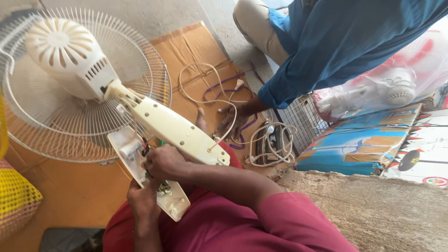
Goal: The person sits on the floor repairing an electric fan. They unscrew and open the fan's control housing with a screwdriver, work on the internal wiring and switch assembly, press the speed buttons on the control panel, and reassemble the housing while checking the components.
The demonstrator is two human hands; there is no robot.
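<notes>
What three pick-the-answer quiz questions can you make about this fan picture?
1. Where is the fan?
A. Left of the hands
B. In the bag
C. On a shelf

2. What colour is the basket?
A. Blue
B. Yellow
C. Black

3. How is the fan's base?
A. Closed
B. Wrapped
C. Opened, wires showing

Answers: 1 A, the fan lies at upper left. 2 B, its weave is yellow. 3 C, the left hand and right hand are at the bare wiring, and the cover is lifted off.
</notes>
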